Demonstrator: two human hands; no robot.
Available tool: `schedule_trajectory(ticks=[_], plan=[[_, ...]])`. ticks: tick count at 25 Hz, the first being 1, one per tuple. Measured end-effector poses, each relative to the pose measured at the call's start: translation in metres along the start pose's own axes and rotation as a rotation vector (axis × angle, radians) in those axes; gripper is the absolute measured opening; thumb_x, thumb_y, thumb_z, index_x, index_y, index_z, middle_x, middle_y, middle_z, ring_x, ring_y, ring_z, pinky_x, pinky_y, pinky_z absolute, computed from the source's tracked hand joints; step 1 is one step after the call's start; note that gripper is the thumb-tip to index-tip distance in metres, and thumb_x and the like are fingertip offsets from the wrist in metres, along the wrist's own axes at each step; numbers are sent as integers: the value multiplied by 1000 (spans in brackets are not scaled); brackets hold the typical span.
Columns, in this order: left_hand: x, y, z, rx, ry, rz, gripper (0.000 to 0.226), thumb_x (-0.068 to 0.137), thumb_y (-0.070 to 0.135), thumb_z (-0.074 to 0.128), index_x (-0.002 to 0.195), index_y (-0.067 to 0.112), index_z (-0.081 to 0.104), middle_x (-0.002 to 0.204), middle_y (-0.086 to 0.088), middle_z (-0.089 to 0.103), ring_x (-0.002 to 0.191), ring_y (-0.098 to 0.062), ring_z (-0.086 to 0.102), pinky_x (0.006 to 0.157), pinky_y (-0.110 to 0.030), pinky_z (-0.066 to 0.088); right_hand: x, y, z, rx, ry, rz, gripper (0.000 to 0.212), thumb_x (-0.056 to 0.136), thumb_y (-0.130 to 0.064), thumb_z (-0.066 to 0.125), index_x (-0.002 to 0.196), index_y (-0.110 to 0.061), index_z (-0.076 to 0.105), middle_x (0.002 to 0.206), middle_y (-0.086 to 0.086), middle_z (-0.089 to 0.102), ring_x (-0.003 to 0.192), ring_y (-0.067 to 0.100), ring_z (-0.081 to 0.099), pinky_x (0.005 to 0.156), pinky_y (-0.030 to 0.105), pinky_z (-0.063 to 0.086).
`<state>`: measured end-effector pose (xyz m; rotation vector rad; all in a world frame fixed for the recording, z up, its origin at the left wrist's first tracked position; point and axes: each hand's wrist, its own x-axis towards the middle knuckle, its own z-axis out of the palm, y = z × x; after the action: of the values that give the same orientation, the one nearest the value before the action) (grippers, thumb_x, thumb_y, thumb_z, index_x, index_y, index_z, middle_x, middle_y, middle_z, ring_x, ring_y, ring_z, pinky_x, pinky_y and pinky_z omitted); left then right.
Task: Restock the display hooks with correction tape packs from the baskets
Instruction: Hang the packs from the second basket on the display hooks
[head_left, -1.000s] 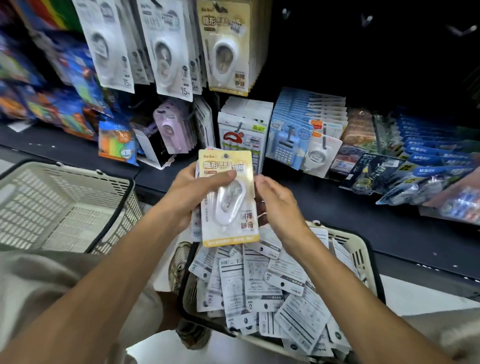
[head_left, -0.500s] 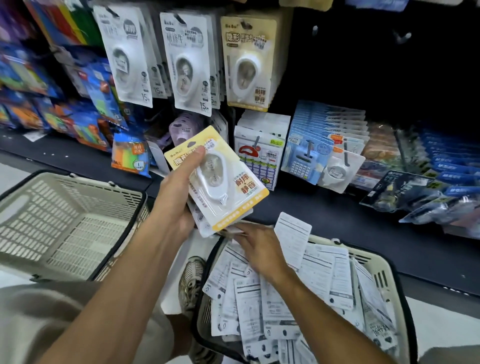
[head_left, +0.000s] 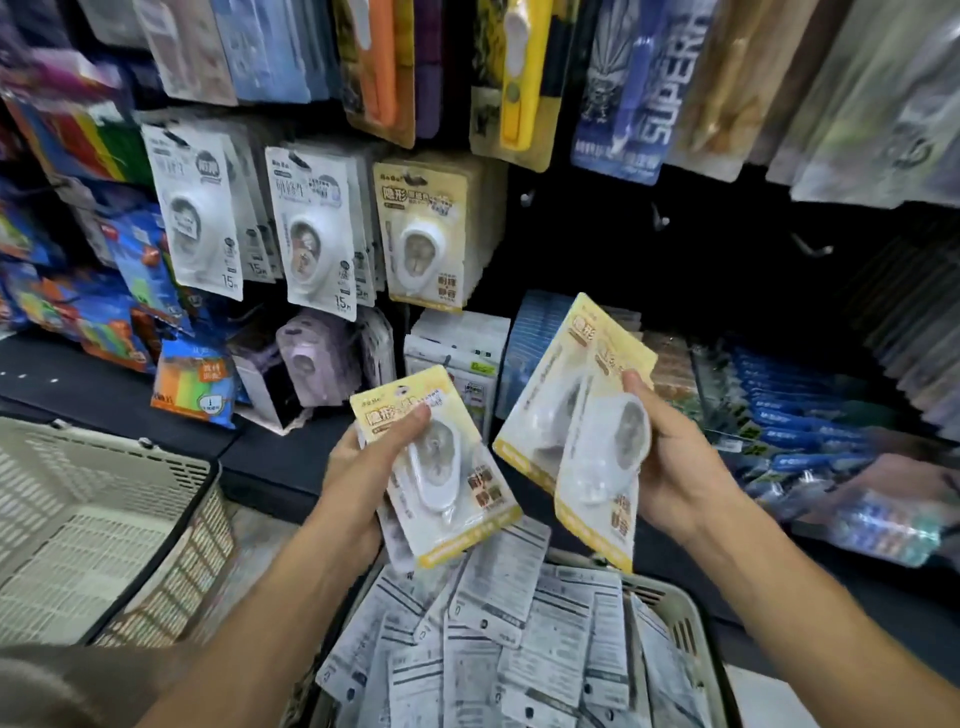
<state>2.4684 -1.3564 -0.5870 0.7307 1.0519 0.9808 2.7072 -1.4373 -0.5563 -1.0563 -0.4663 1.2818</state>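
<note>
Right hand (head_left: 675, 467) fingers pinch two yellow packs (head_left: 576, 415), long axis tilted up-right. Bare hooks (head_left: 660, 218) lie above, nearer it; left hand (head_left: 358, 478) grips a stack (head_left: 436, 467).

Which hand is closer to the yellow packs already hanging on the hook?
Left. The left hand is below the hanging yellow packs, just left of them. The right hand is lower and well off to their right.

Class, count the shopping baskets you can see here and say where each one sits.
2. One pale basket sits at lower left, with nothing visible inside. The other, below the hands, holds face-down packs. Others may lie outside the view.
</note>
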Motion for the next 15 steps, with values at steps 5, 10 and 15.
schedule_trajectory(ticks=[5,10,15], plan=[[-21,17,31,46,-230,-187,68,62,48,84,120,13,75,113,-16,77,97,-35,76,78,-45,63,-9,19,40,-56,34,189,31,86,-46,67,84,-19,84,98,11,79,78,25,77,61,36,61],[-38,57,33,106,-422,-241,42,83,48,69,96,11,84,102,-14,80,85,-27,79,66,-36,63,-16,0,59,-105,-66,111,36,82,-42,73,99,-12,81,104,15,78,82,27,77,62,33,60],[-36,91,25,337,-194,-26,25,82,3,72,107,6,73,94,-17,80,81,-33,76,88,-48,60,-11,-12,82,-134,-34,-1,42,79,-38,73,105,-5,76,100,18,77,80,32,76,65,39,62]])
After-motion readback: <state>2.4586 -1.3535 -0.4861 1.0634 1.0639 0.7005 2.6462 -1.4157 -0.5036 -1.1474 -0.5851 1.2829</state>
